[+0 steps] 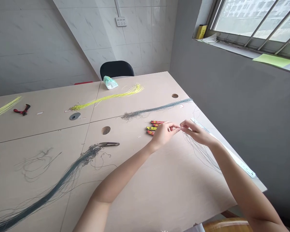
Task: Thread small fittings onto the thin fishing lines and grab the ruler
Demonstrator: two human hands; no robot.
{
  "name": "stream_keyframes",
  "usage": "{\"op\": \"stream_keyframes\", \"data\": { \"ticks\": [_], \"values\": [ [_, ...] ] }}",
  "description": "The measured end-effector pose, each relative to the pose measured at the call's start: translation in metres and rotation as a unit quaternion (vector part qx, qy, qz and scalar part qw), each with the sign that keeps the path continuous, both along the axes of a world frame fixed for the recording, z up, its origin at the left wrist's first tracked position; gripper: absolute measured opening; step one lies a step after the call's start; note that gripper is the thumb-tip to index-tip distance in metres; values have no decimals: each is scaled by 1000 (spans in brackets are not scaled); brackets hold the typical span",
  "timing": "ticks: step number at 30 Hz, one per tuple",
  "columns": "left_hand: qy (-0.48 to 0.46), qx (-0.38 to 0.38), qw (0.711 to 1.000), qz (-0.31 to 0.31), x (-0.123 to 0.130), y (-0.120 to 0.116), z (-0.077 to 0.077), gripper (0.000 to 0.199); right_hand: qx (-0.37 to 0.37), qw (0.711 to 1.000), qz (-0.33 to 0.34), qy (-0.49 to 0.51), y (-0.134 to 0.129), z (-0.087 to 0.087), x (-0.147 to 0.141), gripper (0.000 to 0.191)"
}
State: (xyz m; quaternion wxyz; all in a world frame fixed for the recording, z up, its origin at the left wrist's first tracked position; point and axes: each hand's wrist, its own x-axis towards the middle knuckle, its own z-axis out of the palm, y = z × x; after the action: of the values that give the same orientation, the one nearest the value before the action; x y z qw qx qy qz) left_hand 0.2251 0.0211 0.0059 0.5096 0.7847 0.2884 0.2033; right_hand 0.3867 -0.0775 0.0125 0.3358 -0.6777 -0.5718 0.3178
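Threads (203, 154), one thin dark bunch, trail toward lower right from the right hand (195, 132), pinched on them at centre right; the left hand (163, 135) sits just apart, beside four red-and-yellow packets (151, 127); one grey-green bundle (157, 109) lies above them, another bundle (45, 201) at lower left.

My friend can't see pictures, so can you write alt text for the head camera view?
A person's left hand and right hand nearly touch above a pale table, the right hand holding thin dark strands. Small red and yellow boxes lie nearby, and a long grey-green bundle and a yellow bundle lie across it.
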Motion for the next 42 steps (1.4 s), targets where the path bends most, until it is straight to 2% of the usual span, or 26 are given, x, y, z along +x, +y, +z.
{"op": "stream_keyframes", "data": {
  "ticks": [3, 5, 8, 11, 14, 17, 24, 27, 32, 42],
  "values": [
    [-4, 0, 1000, 0, -2, -2, 3, 15, -17, 999, -12, 30, -3, -1, -1, 31],
    [-13, -21, 1000, 6, -6, -3, 9, 16, -24, 994, -27, 105, -7, 3, -5, 30],
    [-40, -117, 992, 19, -20, -7, 21, 19, -33, 966, -28, 254, -17, 18, -21, 31],
    [-67, -202, 977, 29, -39, -16, 37, 24, -47, 949, -4, 312, -31, 34, -43, 33],
    [-105, -225, 968, 29, -58, -28, 51, 25, -3, 954, -11, 299, -45, 45, -66, 29],
    [-132, -216, 967, 24, -73, -40, 60, 21, 73, 963, -50, 255, -55, 53, -85, 20],
    [-164, -152, 975, 5, -91, -54, 66, 11, 197, 965, -67, 163, -67, 65, -104, 6],
    [-177, -123, 977, 5, -94, -56, 68, 6, 236, 959, -70, 137, -69, 67, -107, 6],
    [-184, -92, 978, 11, -97, -61, 71, 4, 257, 956, -65, 127, -72, 66, -110, 12],
    [-178, -131, 975, 19, -98, -65, 73, 9, 259, 957, -66, 117, -72, 66, -110, 10]
  ]
}}
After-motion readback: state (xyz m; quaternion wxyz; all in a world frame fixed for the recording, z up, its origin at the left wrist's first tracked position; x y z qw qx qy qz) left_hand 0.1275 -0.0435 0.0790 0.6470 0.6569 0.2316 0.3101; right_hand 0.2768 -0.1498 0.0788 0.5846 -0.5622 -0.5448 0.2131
